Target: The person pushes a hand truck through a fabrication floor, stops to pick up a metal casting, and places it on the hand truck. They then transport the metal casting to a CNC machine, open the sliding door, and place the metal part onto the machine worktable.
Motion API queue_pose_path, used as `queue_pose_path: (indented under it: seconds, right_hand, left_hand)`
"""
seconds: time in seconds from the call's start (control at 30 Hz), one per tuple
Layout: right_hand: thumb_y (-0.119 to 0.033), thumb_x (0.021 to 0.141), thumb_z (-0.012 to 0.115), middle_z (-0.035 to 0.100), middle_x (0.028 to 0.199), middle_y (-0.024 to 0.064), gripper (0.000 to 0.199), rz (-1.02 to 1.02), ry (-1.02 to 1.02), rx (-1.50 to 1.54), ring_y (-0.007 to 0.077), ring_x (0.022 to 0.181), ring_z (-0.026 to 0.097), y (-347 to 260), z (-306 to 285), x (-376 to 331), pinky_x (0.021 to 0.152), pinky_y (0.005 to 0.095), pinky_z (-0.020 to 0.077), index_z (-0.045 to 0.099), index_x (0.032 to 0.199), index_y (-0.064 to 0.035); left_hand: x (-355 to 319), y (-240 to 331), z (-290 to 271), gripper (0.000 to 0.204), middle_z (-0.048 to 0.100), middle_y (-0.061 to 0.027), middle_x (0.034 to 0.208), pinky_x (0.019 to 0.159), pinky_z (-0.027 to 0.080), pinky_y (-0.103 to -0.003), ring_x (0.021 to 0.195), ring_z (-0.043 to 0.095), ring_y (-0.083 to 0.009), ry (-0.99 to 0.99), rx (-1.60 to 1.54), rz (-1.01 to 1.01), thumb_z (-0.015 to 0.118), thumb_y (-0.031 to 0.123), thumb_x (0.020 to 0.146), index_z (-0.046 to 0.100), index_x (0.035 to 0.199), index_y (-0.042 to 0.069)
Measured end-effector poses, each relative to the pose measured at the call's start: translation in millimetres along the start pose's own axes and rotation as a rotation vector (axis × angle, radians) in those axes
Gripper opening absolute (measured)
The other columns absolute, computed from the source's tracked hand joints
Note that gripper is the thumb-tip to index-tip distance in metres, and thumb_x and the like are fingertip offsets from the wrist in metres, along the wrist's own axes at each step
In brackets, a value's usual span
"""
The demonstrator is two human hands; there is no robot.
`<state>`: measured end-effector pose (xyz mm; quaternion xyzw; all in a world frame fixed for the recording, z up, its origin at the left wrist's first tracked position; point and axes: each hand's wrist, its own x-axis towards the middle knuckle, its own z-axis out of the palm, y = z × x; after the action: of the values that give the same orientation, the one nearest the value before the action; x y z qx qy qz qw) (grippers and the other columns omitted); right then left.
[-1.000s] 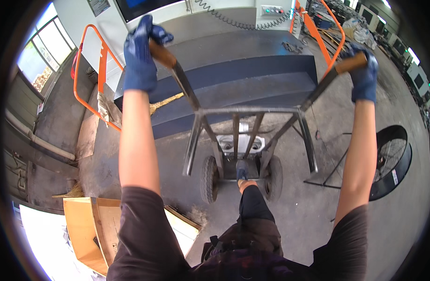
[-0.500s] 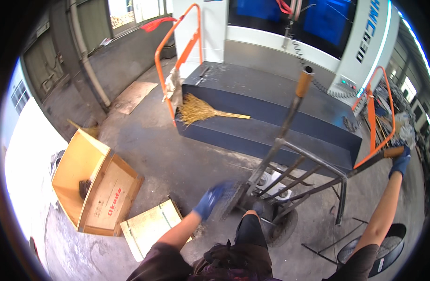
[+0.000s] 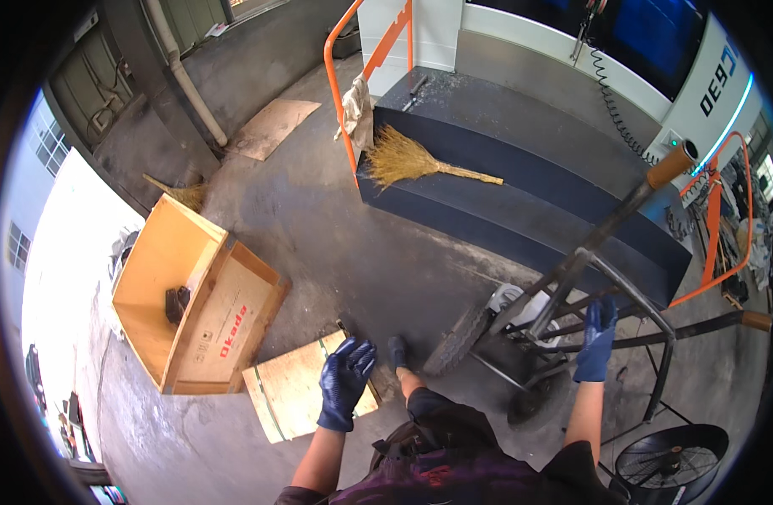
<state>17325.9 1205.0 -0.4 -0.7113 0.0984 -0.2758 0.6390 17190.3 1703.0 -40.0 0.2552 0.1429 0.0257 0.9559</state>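
Observation:
Both hands wear dark blue gloves. My left hand (image 3: 346,380) hovers above a flat wooden crate (image 3: 294,383), its fingers loosely bent, thumb apart, holding nothing. In front of the frame of a hand truck (image 3: 576,261), my right hand (image 3: 597,337) is raised with its fingers stretched out and nothing gripped; whether it touches the frame I cannot tell. The hand truck leans at my front right, one brown grip (image 3: 671,165) up high and the other grip (image 3: 755,321) out to the right. A rubber tyre (image 3: 458,341) shows at its base.
An open wooden box (image 3: 235,332) with something dark inside stands at left. A straw broom (image 3: 437,164) lies on the dark steps (image 3: 504,210) before a white machine. Orange rails (image 3: 346,101) flank the steps. A black fan (image 3: 674,465) sits at lower right.
My right hand has let go of the hand truck's right grip and come inward to its frame. My left hand has drawn back from the tyre to over the flat crate. The view has shifted.

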Motion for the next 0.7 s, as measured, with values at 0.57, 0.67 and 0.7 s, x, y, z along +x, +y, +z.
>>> queue_pose_path:
  seconds: [0.57,0.67,0.7]
  right_hand:
    - [-0.01,0.078,0.065,0.052,0.133,0.0259,0.082,0.239,0.123,-0.978,0.0446,0.116,0.053,-38.0,129.2,49.0,0.095,0.0442,0.0457,0.027,0.151,-0.0098]
    - [-0.006,0.076,0.062,0.052,0.133,0.0254,0.083,0.358,0.192,-1.075,0.0433,0.115,0.055,-36.6,130.9,51.4,0.095,0.0424,0.0463,0.027,0.151,-0.0106]
    - [-0.005,0.075,0.06,0.053,0.133,0.0252,0.083,0.337,0.233,-1.07,0.0428,0.114,0.056,-28.2,128.8,48.3,0.095,0.042,0.0466,0.027,0.151,-0.0116]
  left_hand:
    - [321.1,69.7,106.7,0.035,0.041,-0.0014,0.062,0.076,0.049,-0.044,0.056,0.04,-0.0146,-0.234,0.943,0.24,0.042,0.026,0.102,0.039,0.071,0.01]
    - [399.3,53.3,108.5,0.035,0.056,-0.0123,0.087,0.099,0.042,-0.05,0.084,0.055,-0.0249,-0.418,0.826,-0.051,0.041,0.034,0.101,0.051,0.092,0.002]
    - [421.4,46.1,130.2,0.04,0.058,-0.0182,0.1,0.105,0.037,-0.051,0.099,0.056,-0.0301,-0.458,0.584,-0.255,0.04,0.037,0.101,0.053,0.103,0.0]
